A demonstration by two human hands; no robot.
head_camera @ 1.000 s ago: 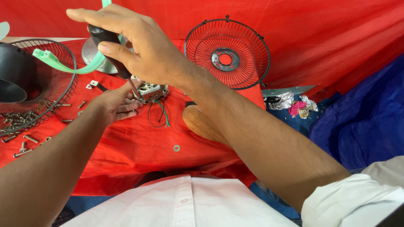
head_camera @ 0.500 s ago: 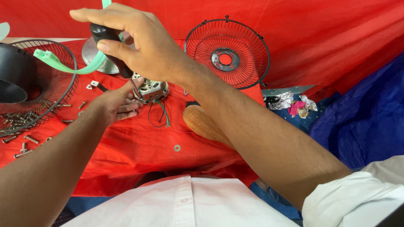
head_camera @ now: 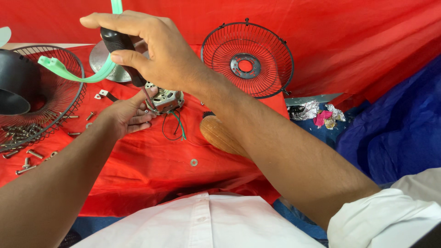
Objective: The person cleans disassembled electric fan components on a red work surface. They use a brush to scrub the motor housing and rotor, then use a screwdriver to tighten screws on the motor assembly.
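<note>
Our right hand [head_camera: 151, 50] is closed around the black handle of a screwdriver [head_camera: 120, 48], thumb and fingers wrapped so the shaft points down at the small fan motor [head_camera: 165, 100]; gripping it from above like that seems to let us press and turn at once. Our left hand [head_camera: 126, 115] lies on the red cloth [head_camera: 151, 170] just left of the motor, fingers extended and touching its side, apparently to steady it under the tool. The motor itself sits on the cloth, with thin green and dark wires [head_camera: 177, 127] trailing from its near side. A pale green fan blade [head_camera: 80, 73] curves to the left of the motor and passes behind the screwdriver hand. Behind the motor to the right, a round wire fan guard [head_camera: 248, 59] leans upright against the red backdrop; further left of the motor a second wire guard [head_camera: 64, 98] lies with a black housing [head_camera: 14, 87] over it. Loose screws and bolts [head_camera: 27, 156] are scattered well left of the motor, kept within reach, and a single washer [head_camera: 194, 162] rests on the cloth in front of it. A wooden handle [head_camera: 220, 135] lies just right of the motor, partly under our forearm.
</note>
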